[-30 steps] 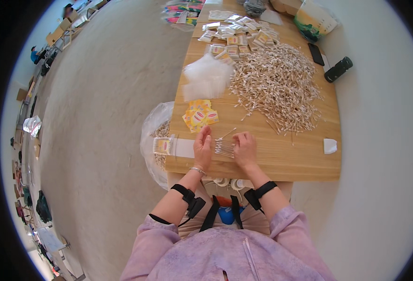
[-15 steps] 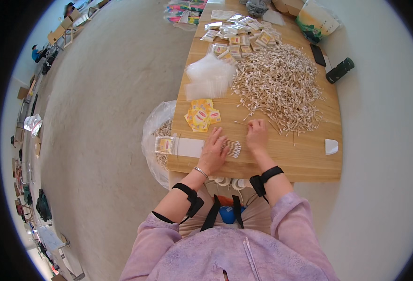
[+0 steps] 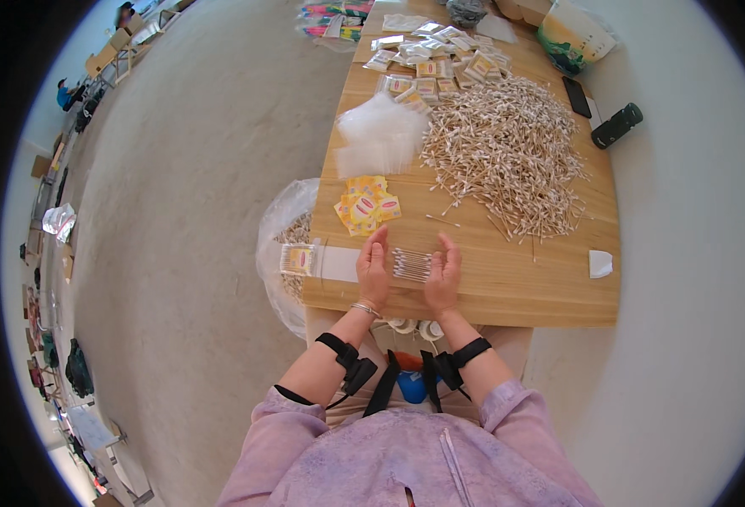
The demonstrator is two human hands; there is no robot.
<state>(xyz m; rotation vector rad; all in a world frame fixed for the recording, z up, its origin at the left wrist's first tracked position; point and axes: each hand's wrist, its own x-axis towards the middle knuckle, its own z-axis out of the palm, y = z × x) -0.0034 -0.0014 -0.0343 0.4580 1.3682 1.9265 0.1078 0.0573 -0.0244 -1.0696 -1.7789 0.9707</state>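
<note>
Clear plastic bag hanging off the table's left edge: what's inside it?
Through the clear plastic bag, a heap of pale cotton swabs shows, like the pile on the table. The table edge covers the bag's right part, so what lies there cannot be seen.

Wooden tan table (image 3: 541, 291); white swabs (image 3: 507, 148); yellow-red packets (image 3: 365, 206); lilac sleeves (image 3: 507, 422).
</note>
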